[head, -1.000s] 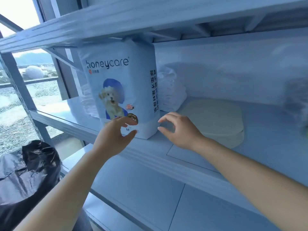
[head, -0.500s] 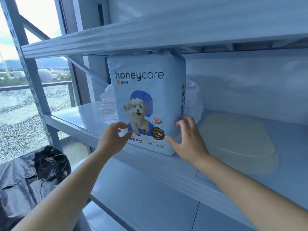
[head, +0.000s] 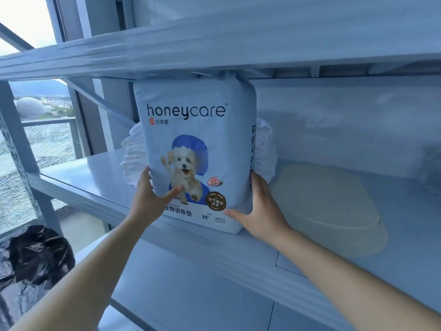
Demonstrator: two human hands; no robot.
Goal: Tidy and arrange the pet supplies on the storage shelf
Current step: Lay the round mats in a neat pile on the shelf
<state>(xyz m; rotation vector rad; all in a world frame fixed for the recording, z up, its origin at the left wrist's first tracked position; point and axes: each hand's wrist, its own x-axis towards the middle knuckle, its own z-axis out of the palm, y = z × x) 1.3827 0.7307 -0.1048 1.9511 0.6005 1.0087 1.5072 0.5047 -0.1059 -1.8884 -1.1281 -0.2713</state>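
A white "honeycare" pad pack (head: 191, 130) with a puppy picture stands upright near the front edge of the middle shelf (head: 78, 173), its top touching the shelf above. My left hand (head: 149, 199) grips its lower left side, thumb across the front. Pressed against the lower right side is my right hand (head: 260, 209), with the thumb under the front corner. A stack of loose white pads (head: 130, 161) sits behind the pack and shows on both sides of it.
A cream oval lidded box (head: 329, 209) lies on the shelf right of the pack. A blurred white bundle (head: 427, 168) sits at the far right. A black plastic bag (head: 31, 259) is on the floor at lower left. The upper shelf (head: 214, 44) hangs low overhead.
Both hands went from hovering open in front of the pack to gripping its two lower sides. The pack now faces me squarely, and the view has moved closer.
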